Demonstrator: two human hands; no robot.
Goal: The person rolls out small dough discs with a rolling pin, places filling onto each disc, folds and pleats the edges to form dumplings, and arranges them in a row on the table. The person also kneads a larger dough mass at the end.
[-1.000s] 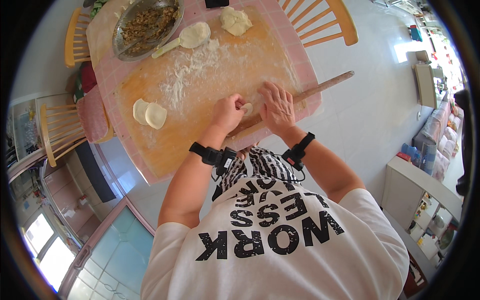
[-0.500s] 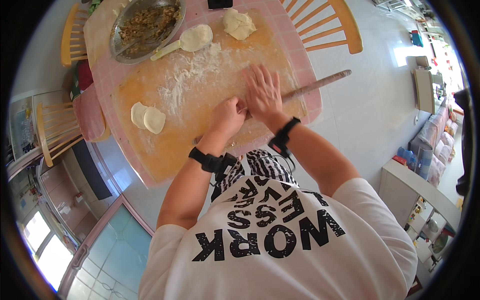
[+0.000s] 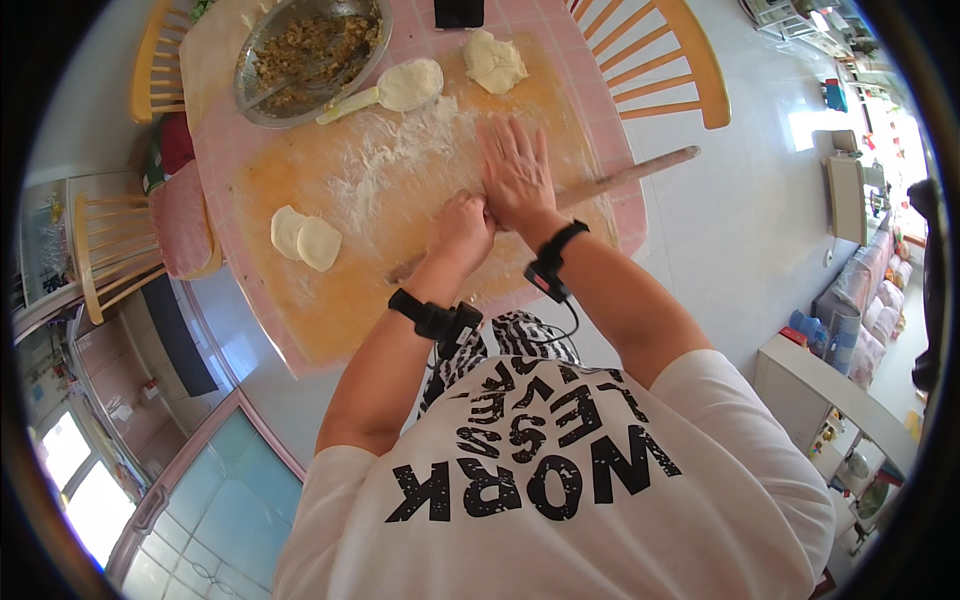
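My right hand (image 3: 518, 175) lies flat with its fingers stretched out, its palm over a long wooden rolling pin (image 3: 635, 172). The pin runs slantwise, its far end jutting past the table's right side. Close against the right hand, my left hand (image 3: 463, 228) is closed; whatever its fingers pinch is hidden. Both hands are over a floured wooden board (image 3: 330, 320). To their left lie flat round dough wrappers (image 3: 319, 244), overlapping. A lump of dough (image 3: 495, 62) rests at the board's far right.
A metal bowl of chopped filling (image 3: 247, 95) with a utensil in it stands at the far left. Beside it is a scoop of flour (image 3: 412, 86). The pink table (image 3: 212, 150) has wooden chairs (image 3: 670, 60) around it. A black object (image 3: 459, 13) sits at the far edge.
The whole view has shifted slightly. My right hand has drawn a little left, nearer the left hand, over the rolling pin. The left hand stays closed beside it.
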